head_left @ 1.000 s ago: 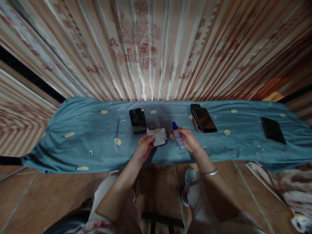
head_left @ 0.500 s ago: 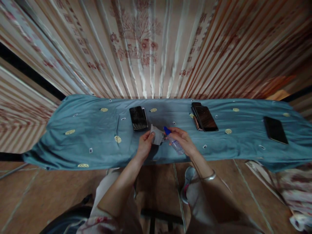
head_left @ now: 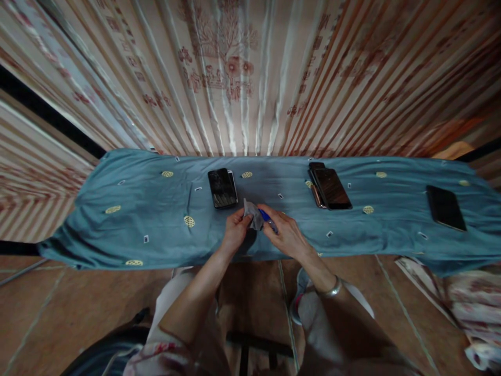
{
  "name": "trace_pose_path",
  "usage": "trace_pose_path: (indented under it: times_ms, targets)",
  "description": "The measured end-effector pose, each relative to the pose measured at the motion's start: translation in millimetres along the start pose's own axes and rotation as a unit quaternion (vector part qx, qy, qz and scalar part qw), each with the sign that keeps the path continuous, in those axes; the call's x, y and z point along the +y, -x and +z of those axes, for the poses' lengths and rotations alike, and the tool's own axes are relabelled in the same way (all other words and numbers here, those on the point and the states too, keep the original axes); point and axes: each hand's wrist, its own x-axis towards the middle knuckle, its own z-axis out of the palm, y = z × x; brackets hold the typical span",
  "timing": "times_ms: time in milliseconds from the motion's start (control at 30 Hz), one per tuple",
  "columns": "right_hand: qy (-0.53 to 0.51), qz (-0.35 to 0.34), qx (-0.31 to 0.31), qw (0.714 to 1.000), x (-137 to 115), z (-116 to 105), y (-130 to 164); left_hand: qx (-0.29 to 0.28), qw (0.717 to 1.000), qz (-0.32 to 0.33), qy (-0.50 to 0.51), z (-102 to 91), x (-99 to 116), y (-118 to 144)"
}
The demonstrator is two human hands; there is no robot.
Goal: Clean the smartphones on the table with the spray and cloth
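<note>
At frame centre, left hand (head_left: 234, 232) fingers pinched on grey cloth (head_left: 253, 215); right hand (head_left: 285, 235) fingers closed round blue-capped spray bottle (head_left: 266, 218), touching cloth. Phones (head_left: 222, 188) (head_left: 331, 188) (head_left: 445, 208) on blue-draped worktop (head_left: 117, 230) behind. Curtain (head_left: 235, 78) writing unreadable.

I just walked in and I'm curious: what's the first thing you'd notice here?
The two hands meeting in the middle: the left hand pinches a small grey cloth and the right hand holds a little spray bottle with a blue top against it. Around them, dark phones lie on a long blue tablecloth, before a striped curtain.
</note>
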Motion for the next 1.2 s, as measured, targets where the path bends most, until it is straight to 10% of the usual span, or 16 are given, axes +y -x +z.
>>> trace_pose_path:
  times_ms: [1200]
  targets:
    - [0.072, 0.010, -0.040, 0.997, 13.0, 6.2, -2.0, -0.048, 0.998, -0.044, 0.012, 3.8, 2.5, 11.7]
